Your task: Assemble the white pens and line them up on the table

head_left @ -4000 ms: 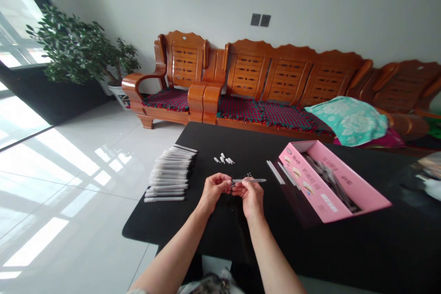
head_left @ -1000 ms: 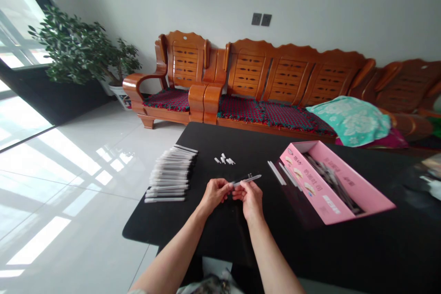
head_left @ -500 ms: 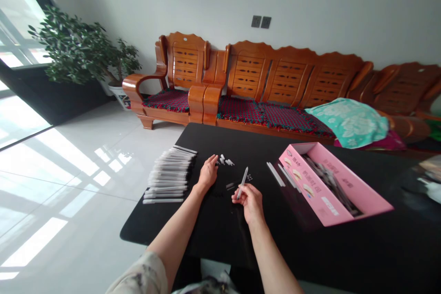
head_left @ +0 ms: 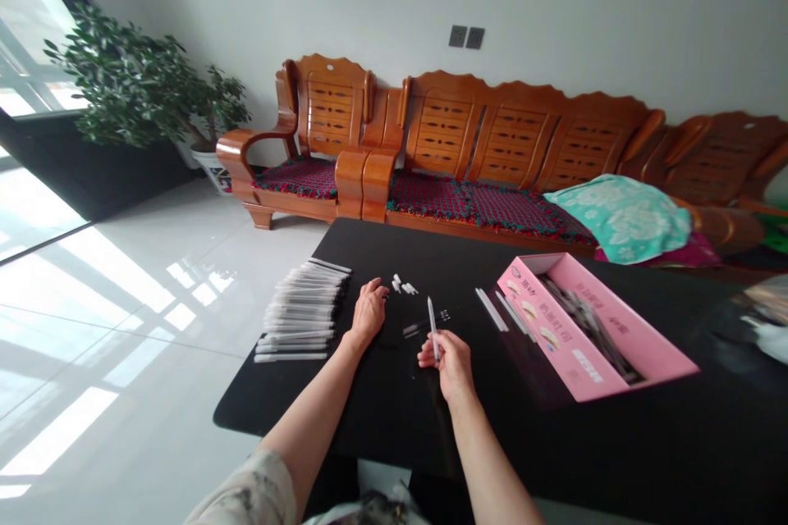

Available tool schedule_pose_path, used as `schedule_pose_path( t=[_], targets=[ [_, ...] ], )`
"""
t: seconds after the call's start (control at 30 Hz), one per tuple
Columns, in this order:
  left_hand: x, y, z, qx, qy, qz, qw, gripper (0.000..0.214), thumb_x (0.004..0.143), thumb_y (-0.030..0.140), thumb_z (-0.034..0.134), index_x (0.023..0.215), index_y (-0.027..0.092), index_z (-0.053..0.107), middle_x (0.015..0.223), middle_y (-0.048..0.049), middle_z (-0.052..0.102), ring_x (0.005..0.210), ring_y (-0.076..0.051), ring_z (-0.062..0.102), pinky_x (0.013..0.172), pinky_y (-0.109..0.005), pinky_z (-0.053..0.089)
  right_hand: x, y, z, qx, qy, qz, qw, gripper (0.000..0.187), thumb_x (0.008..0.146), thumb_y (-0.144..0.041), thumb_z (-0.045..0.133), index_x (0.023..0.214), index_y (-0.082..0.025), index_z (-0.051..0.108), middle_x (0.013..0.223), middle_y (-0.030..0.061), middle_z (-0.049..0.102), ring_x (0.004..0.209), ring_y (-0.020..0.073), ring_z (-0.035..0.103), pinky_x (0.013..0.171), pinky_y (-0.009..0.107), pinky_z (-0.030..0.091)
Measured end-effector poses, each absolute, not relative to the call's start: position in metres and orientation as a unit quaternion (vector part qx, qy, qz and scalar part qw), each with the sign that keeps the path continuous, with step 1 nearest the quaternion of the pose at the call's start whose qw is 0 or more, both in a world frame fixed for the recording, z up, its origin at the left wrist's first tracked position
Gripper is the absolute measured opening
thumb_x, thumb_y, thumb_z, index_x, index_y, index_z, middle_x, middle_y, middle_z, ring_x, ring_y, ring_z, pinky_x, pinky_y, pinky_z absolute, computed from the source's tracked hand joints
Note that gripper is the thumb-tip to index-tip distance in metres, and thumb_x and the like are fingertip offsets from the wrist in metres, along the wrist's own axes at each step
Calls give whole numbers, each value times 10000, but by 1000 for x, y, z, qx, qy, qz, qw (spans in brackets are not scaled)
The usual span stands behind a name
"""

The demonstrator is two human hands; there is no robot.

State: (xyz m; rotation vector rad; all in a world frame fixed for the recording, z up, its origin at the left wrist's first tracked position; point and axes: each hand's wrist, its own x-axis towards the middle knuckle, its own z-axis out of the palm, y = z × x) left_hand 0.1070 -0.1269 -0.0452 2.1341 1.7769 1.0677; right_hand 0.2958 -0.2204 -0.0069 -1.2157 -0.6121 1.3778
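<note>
Right hand (head_left: 451,357) holds the grip clenched on a white pen barrel (head_left: 432,326), upright above the black surface (head_left: 382,402). Left hand (head_left: 368,308), released, rests flat near small white caps (head_left: 403,286). Risk: a careless sweep could scatter caps off the edge.

Bare black table (head_left: 431,250) lies open between pen row (head_left: 301,308) and pink box (head_left: 607,336).

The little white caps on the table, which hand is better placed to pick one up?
Probably the left hand: it lies empty on the table just beside the white caps, while the right hand already holds a pen.
</note>
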Motion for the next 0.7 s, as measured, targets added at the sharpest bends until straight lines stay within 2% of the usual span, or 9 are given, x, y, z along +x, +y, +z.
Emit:
schedule_pose_path(
  t=[0.17, 0.3, 0.4, 0.5, 0.6, 0.7],
  targets=[
    [107, -131, -41, 715, 585, 370, 99, 260, 854, 75, 512, 968, 197, 711, 1063, -98, 661, 1019, -252, 569, 924, -387, 478, 296, -222, -7, -513, -273, 589, 562, 197, 636, -303, 720, 705, -143, 630, 519, 21, 664, 410, 181, 641, 361, 245, 507],
    [109, -143, -34, 681, 583, 424, 132, 144, 873, 201, 578, 903, 203, 719, 952, -71, 661, 928, -218, 596, 865, -345, 489, 297, -223, -9, -510, -282, 586, 563, 225, 637, -331, 729, 718, -143, 636, 508, 9, 649, 404, 170, 625, 359, 243, 505],
    [111, -154, -32, 621, 553, 496, 249, 217, 903, 344, 559, 912, 190, 711, 879, -54, 654, 757, -163, 624, 694, -272, 511, 297, -224, -9, -501, -295, 583, 568, 235, 659, -349, 718, 739, -137, 657, 463, -28, 591, 370, 147, 582, 340, 233, 482],
    [112, -163, -35, 549, 510, 537, 387, 341, 887, 461, 558, 941, 153, 692, 751, -35, 637, 580, -127, 583, 509, -219, 456, 297, -225, -9, -489, -307, 582, 573, 220, 676, -344, 707, 731, -135, 669, 411, -74, 495, 316, 118, 509, 301, 211, 420],
    [110, -167, -35, 524, 475, 547, 447, 389, 840, 492, 616, 957, 132, 704, 707, -28, 643, 565, -116, 566, 515, -207, 444, 297, -226, -10, -480, -323, 578, 575, 203, 688, -334, 698, 689, -134, 666, 381, -101, 412, 272, 87, 432, 271, 187, 331],
    [106, -169, -32, 539, 465, 541, 448, 391, 810, 477, 663, 990, 138, 736, 744, -40, 675, 606, -118, 566, 574, -212, 452, 297, -225, -12, -477, -336, 578, 571, 206, 697, -333, 691, 669, -131, 666, 379, -105, 391, 259, 70, 396, 267, 176, 273]
  ],
)
